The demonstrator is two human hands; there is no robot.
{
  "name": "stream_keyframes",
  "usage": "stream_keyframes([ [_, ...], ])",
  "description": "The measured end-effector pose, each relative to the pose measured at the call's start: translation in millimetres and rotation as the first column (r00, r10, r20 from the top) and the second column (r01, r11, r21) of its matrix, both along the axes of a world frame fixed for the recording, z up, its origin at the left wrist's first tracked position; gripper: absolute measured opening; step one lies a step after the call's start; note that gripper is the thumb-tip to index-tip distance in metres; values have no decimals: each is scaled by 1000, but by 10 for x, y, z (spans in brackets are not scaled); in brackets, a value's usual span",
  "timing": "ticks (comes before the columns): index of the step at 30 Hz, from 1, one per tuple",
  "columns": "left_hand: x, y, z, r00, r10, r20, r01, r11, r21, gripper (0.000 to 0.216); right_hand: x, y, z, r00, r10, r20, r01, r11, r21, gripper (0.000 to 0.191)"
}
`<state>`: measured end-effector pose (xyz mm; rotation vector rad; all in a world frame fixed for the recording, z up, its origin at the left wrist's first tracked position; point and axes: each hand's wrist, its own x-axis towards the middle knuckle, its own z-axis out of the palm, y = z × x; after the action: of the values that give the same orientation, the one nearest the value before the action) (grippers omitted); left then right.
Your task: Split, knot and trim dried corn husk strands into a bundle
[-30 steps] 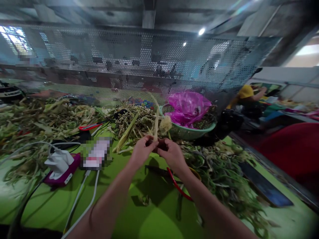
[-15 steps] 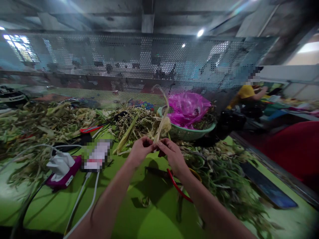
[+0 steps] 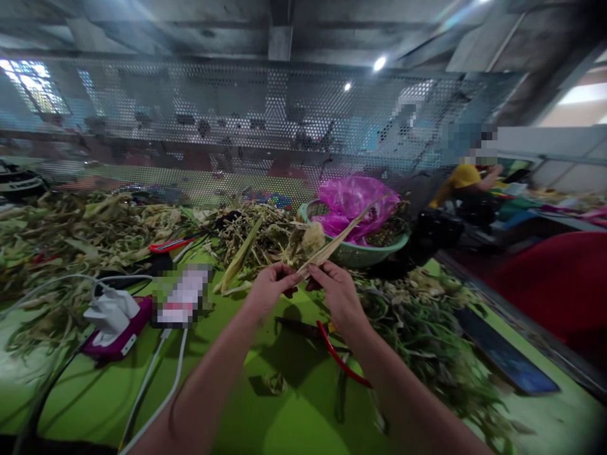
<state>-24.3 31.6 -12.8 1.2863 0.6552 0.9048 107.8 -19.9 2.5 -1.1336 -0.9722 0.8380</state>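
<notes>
Between my fingers is a strip of dried husk (image 3: 337, 241), pale straw in colour, slanting up and right toward the basin. My left hand (image 3: 272, 289) pinches its lower end, and my right hand (image 3: 336, 292) pinches it right beside the left. Below my right hand lie scissors (image 3: 339, 357) with red handles, partly hidden by my right forearm. A small curled scrap (image 3: 275, 383) rests on the green table (image 3: 284, 423). Just beyond my hands sits a tan fibrous tuft (image 3: 313, 239).
A green basin (image 3: 363, 254) holding a pink plastic bag (image 3: 355, 205) stands behind. Dried husks (image 3: 85, 234) pile at left, green strands (image 3: 427, 335) at right. A purple power strip (image 3: 121, 332), red-handled cutter (image 3: 171, 244) and dark phone (image 3: 507, 354) lie around. A person in yellow (image 3: 465, 180) sits far right.
The husk strip has swung from nearly upright with a curled tip to slanting right and lying straighter. Both hands stay close together, still pinching it. The view has shifted slightly.
</notes>
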Motion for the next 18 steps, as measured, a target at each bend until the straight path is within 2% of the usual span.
stream_keyframes([
  [7,8,17,-22,1000,-2,-15,3,999,35,28,-7,5,4,998,-4,67,2,999,33,22],
  [12,-7,55,-40,992,35,-117,-14,984,177,11,42,23,-25,968,-58,243,49,998,43,20],
  [18,-28,69,-39,995,8,-98,7,988,152,12,84,38,-50,951,-59,305,47,998,45,18],
])
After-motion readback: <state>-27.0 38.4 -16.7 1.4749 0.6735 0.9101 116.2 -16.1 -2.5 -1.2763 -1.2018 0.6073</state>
